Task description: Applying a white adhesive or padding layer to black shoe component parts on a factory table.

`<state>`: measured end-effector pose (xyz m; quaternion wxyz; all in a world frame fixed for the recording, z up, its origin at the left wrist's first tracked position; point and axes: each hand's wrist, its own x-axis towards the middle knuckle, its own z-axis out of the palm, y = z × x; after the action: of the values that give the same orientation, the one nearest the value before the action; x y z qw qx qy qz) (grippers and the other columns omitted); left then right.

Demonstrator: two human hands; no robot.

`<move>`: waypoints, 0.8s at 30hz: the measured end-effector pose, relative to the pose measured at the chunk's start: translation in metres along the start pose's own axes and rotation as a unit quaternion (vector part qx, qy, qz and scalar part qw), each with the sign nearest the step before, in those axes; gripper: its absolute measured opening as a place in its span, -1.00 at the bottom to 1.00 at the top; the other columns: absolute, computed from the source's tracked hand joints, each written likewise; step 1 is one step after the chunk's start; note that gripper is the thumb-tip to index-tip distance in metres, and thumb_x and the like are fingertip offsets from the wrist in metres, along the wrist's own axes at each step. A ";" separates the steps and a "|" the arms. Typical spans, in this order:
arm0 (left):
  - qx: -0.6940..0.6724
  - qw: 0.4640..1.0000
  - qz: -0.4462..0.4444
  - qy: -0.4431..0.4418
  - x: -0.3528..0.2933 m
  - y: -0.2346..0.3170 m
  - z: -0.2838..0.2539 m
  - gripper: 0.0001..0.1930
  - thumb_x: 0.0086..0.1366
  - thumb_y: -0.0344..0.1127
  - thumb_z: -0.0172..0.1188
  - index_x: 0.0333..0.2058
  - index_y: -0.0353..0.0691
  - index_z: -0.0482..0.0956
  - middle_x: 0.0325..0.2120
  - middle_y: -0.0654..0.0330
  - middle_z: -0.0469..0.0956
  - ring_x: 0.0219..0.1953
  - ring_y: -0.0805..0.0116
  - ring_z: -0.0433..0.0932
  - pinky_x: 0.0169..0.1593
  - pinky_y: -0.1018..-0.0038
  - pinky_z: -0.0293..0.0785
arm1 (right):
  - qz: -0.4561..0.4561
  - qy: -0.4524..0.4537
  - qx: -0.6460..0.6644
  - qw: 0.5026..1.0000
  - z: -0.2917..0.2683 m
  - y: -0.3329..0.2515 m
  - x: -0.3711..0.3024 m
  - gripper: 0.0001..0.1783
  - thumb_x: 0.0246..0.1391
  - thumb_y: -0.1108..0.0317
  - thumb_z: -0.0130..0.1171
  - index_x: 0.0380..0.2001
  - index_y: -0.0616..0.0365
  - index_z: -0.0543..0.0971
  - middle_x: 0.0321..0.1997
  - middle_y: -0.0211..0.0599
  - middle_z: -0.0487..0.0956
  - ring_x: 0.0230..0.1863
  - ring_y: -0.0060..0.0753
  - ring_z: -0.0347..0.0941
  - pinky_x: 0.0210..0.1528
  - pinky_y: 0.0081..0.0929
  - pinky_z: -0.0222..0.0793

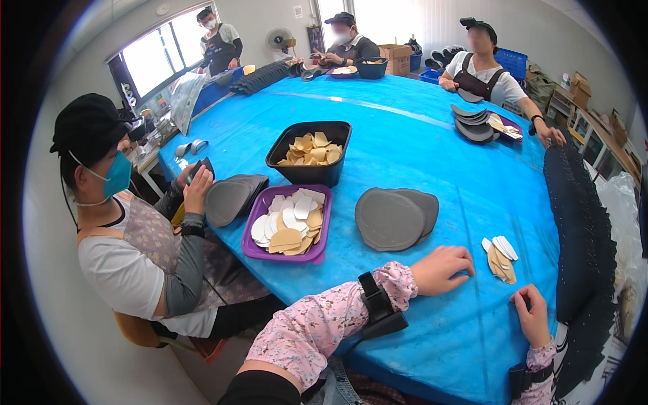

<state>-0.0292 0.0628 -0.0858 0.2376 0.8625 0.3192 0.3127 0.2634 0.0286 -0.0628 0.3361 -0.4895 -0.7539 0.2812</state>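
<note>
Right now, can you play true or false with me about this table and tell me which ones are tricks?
1. The table cover is blue. True.
2. The left hand is inside the black bin. False: it is well apart from the bin.
3. The near purple tray holds white and tan pieces. True.
4. The small white-and-tan pile lies right of the nearest grey pieces. True.
5. The right hand touches that tray. False: it is by the small pile.

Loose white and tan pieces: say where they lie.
The pieces lie on the blue cover, right of centre in the head view, just beyond the right hand.
</note>
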 end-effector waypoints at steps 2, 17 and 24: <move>0.000 1.000 -0.001 0.000 0.000 0.002 0.000 -0.83 0.24 -0.32 0.10 -0.19 -0.16 0.54 -0.13 0.21 0.44 -0.01 0.24 0.39 0.05 0.31 0.23 | 0.000 -0.001 0.000 1.000 0.000 0.001 0.000 -0.87 0.15 0.49 0.06 -0.46 0.30 0.42 -0.45 -0.32 0.45 -0.43 -0.57 0.39 -0.34 -0.62 0.30; -0.006 1.000 0.009 -0.007 0.003 -0.002 0.001 -0.83 0.23 -0.34 0.09 -0.20 -0.17 0.53 -0.13 0.20 0.43 0.00 0.24 0.38 0.06 0.31 0.23 | -0.011 0.009 -0.035 0.999 -0.001 0.002 -0.002 -0.89 0.09 0.48 0.12 -0.46 0.27 0.43 -0.46 -0.32 0.43 -0.44 -0.54 0.39 -0.36 -0.59 0.29; 0.000 1.000 0.007 -0.005 0.000 0.000 0.001 -0.83 0.23 -0.34 0.10 -0.20 -0.16 0.53 -0.13 0.20 0.44 -0.01 0.24 0.39 0.06 0.31 0.24 | -0.020 0.005 -0.047 0.999 -0.001 0.000 -0.003 -0.88 0.00 0.52 0.18 -0.47 0.25 0.42 -0.48 -0.33 0.41 -0.45 -0.51 0.37 -0.37 -0.57 0.29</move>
<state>-0.0289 0.0630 -0.0865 0.2371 0.8662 0.3123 0.3099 0.2649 0.0264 -0.0631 0.3224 -0.4909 -0.7741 0.2362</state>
